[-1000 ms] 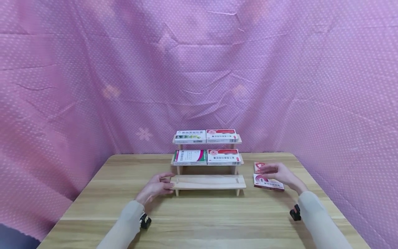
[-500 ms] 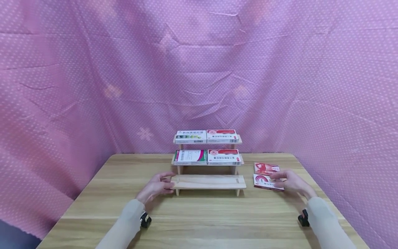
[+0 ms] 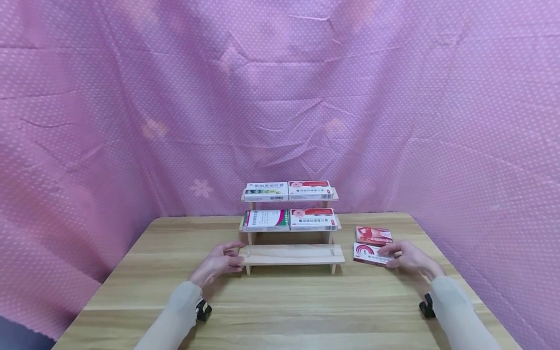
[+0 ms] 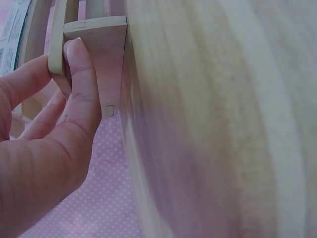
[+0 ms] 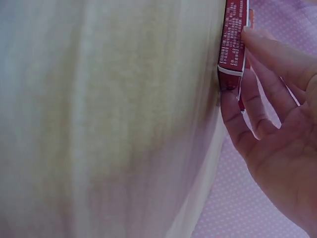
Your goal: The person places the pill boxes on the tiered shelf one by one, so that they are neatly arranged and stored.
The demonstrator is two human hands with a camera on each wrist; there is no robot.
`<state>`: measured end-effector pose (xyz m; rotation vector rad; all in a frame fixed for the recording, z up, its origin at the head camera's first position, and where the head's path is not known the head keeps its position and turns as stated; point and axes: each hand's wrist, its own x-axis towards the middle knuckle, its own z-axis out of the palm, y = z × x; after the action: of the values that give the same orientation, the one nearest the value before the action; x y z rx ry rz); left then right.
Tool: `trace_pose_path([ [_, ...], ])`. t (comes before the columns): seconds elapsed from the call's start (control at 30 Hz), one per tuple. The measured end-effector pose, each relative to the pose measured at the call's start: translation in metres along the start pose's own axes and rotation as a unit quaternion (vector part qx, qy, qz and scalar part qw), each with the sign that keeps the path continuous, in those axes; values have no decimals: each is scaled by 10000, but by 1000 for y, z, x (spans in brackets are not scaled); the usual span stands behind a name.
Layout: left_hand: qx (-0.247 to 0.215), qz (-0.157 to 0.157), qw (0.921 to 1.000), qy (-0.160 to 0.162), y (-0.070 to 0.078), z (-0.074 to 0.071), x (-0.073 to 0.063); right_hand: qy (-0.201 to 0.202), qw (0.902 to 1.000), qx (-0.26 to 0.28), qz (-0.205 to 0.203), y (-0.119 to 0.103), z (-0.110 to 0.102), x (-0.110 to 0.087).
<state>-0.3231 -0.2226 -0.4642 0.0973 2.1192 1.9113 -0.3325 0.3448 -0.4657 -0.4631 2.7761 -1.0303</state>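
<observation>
In the head view my left hand (image 3: 217, 264) is at the left end of the bottom shelf (image 3: 290, 254) of a three-step wooden stand. The left wrist view shows its thumb and fingers pinching that board's end (image 4: 58, 49). My right hand (image 3: 410, 258) is over the right end of a white medicine box (image 3: 366, 252) with maroon sides and a ringed pattern, lying on the table. Seen from the right wrist, the thumb (image 5: 277, 52) is along the maroon box side (image 5: 233, 37) and fingers bend round its end. Just behind lies a red medicine box (image 3: 373, 235).
On the top shelf are a white-and-green medicine box (image 3: 266, 191) and a red-and-white one (image 3: 310, 190). The middle shelf bears a green-and-magenta box (image 3: 266, 219) and another red-and-white box (image 3: 313, 219). Pink dotted cloth (image 3: 280, 107) hangs behind the wooden table (image 3: 280, 311).
My right hand has come back from over the red box to the right end of the white-and-maroon box, and its fingers have closed in there. My left hand keeps its place on the shelf.
</observation>
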Motion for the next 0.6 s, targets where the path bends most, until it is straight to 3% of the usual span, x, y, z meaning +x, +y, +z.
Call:
trace_pose_path([
  [0.33,54,-117,9998,140,-2,2,-2,41,9995,-30,323,2,1,-1],
  [0.6,52,-103,9998,160,1,2,1,-18,9995,-149,-265,1,0,1],
])
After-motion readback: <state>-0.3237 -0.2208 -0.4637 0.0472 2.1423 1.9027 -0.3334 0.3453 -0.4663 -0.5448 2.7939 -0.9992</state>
